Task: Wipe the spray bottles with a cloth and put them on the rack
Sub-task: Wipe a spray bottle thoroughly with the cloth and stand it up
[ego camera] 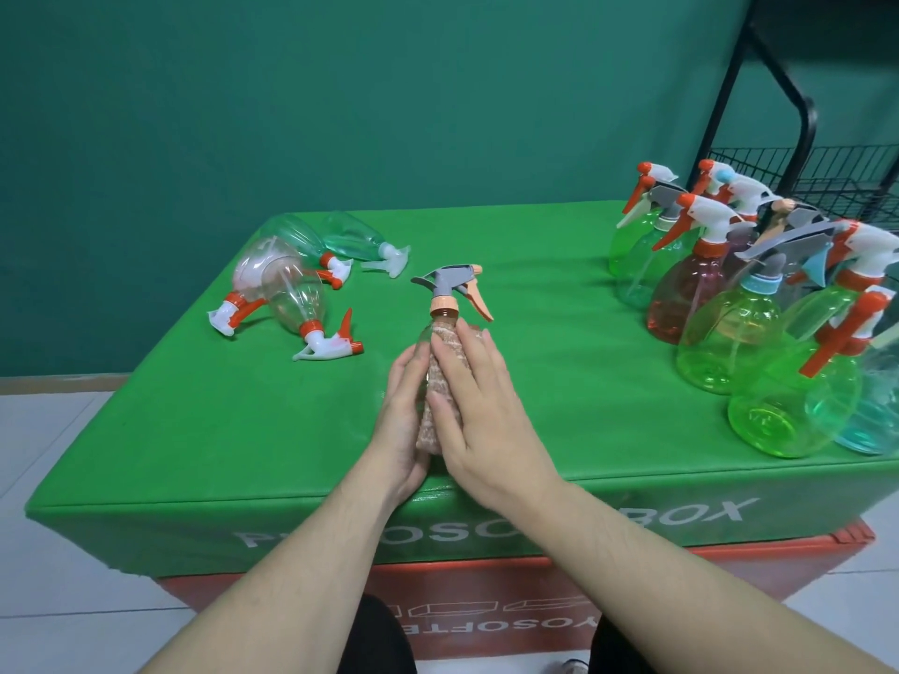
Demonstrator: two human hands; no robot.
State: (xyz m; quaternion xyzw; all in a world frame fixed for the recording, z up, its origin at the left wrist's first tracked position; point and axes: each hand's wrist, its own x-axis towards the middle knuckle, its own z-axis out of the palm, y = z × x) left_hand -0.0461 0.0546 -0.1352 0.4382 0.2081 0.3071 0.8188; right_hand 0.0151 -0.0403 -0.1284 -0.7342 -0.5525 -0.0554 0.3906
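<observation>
Both hands are seen at the near tabletop (194,430) edge, left hand (404,430) cupping the upright spray bottle (445,308), right hand (479,420) pressing the cloth (445,377) flat against it; bottle best turned under steady pressure.

On the box (194,430) — held bottle (440,328) at centre; left of it, fallen bottles (292,279); right, standing bottles (739,304); behind those — the rack (802,172).

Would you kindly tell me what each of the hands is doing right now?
Left hand: holds the spray bottle from its left side.
Right hand: fingers straight, pressing the cloth against the bottle.
</observation>
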